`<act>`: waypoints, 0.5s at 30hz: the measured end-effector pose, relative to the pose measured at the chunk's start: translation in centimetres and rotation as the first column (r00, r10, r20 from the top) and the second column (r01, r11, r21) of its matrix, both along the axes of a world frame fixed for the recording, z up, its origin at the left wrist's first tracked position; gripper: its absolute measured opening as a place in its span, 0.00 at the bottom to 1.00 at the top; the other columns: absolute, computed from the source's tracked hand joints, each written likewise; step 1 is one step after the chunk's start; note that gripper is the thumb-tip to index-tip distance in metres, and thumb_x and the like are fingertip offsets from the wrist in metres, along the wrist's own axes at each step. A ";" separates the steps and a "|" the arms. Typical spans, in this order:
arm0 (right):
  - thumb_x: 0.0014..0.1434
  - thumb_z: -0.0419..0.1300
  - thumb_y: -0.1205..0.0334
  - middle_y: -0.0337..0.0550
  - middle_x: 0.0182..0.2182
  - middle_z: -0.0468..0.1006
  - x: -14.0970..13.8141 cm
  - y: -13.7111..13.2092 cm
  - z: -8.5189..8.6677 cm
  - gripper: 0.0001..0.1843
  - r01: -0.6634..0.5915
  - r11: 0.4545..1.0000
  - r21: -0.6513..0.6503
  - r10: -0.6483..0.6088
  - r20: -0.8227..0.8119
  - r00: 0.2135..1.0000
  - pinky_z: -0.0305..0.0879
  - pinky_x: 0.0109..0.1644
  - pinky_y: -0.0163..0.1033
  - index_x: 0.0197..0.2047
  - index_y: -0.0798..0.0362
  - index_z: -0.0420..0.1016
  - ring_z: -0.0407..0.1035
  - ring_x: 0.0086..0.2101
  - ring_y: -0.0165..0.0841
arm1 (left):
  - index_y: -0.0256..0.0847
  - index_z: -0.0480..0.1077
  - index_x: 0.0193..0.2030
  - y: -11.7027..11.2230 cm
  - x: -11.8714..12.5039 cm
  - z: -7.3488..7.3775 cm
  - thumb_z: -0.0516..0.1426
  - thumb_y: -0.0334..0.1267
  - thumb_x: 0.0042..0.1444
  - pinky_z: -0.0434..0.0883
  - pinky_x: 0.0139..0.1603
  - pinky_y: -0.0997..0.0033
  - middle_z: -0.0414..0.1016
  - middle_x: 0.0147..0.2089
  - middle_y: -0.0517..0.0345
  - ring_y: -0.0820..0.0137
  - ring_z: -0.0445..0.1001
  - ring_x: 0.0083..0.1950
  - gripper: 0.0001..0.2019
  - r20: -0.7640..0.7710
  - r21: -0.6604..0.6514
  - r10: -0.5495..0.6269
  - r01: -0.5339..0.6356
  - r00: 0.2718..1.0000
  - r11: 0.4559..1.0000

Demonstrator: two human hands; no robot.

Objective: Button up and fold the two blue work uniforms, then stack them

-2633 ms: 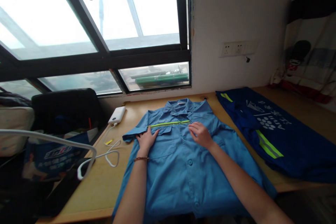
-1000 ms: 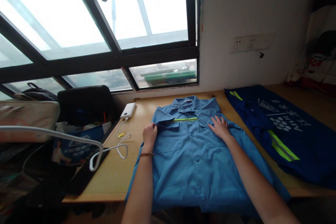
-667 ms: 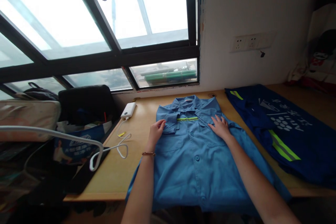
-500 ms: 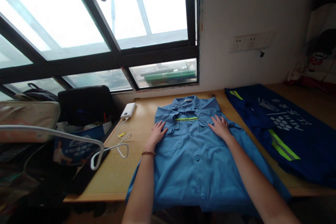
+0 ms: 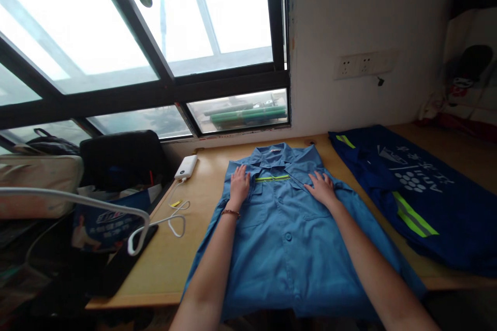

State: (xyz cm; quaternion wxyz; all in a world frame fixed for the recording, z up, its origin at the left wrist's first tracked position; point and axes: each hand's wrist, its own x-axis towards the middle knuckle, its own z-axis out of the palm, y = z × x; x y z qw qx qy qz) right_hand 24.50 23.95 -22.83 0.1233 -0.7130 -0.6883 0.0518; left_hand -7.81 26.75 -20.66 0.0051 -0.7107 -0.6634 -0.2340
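Note:
A light blue work shirt (image 5: 267, 248) lies front side up on the wooden table (image 5: 155, 269), collar toward the window and buttons down its middle. A yellow-green reflective strip crosses its chest, and its lower end hangs at the table's near edge. My left hand (image 5: 239, 184) rests flat on the left chest side of the shirt, beside the strip, fingers pointing away from me. On the other chest side, my right hand (image 5: 322, 189) lies with fingers spread over the cloth. Neither hand grasps anything.
A dark blue garment (image 5: 419, 181) with white print and reflective bands lies to the right. At left are a white power bank (image 5: 186, 167) with a white cable (image 5: 176, 217), and a bag (image 5: 39, 181). Behind the table stand a window and a wall with sockets (image 5: 355, 66).
My left hand has moved from the shirt's left edge inward and slightly up onto its chest. My right hand stays in nearly the same place on the cloth. The view has shifted slightly.

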 end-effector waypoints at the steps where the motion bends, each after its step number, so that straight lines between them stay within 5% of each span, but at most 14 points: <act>1: 0.55 0.47 0.43 0.44 0.60 0.53 0.0 0.0 0.0 0.29 0.000 1.000 -0.007 0.000 -0.004 1.000 0.45 0.55 0.52 0.57 0.46 0.58 0.44 0.56 0.49 | 0.40 0.54 0.60 0.9 0.6 -0.1 0.37 0.44 0.61 0.48 0.59 0.49 0.53 0.62 0.48 0.58 0.48 0.63 0.23 0.013 -0.089 -0.009 0.010 1.000 0.996; 4: 0.55 0.47 0.43 0.44 0.60 0.52 0.0 0.1 0.1 0.29 -0.005 1.000 -0.024 0.005 -0.010 1.000 0.44 0.55 0.52 0.58 0.46 0.58 0.43 0.56 0.49 | 0.46 0.56 0.59 3.2 1.2 -0.4 0.38 0.48 0.60 0.47 0.55 0.37 0.52 0.63 0.49 0.51 0.47 0.63 0.23 0.003 -0.294 0.012 -0.010 1.000 0.956; 10: 0.53 0.50 0.43 0.44 0.60 0.52 0.3 -0.2 0.3 0.32 -0.036 0.997 -0.062 0.034 -0.037 0.999 0.43 0.56 0.53 0.58 0.46 0.57 0.43 0.57 0.50 | 0.45 0.58 0.58 5.3 1.2 -1.4 0.43 0.53 0.56 0.36 0.54 0.33 0.44 0.65 0.48 0.46 0.37 0.64 0.26 0.008 -0.312 0.159 -0.148 0.987 0.938; 13: 0.50 0.53 0.41 0.44 0.59 0.56 0.7 -0.2 0.7 0.32 -0.054 0.998 -0.040 0.050 -0.093 0.994 0.46 0.55 0.54 0.55 0.46 0.63 0.46 0.56 0.51 | 0.44 0.67 0.49 5.6 0.9 -1.1 0.52 0.49 0.52 0.35 0.56 0.36 0.54 0.62 0.47 0.48 0.43 0.63 0.20 0.265 -0.221 0.176 -0.117 0.948 0.968; 15: 0.51 0.52 0.41 0.47 0.54 0.63 1.2 0.5 1.2 0.28 -0.067 0.998 -0.001 0.066 -0.177 0.982 0.50 0.54 0.51 0.50 0.49 0.69 0.54 0.53 0.48 | 0.41 0.69 0.42 5.9 -0.1 -0.4 0.55 0.44 0.50 0.44 0.59 0.44 0.62 0.56 0.46 0.52 0.52 0.61 0.14 0.489 -0.135 0.198 -0.151 0.850 0.979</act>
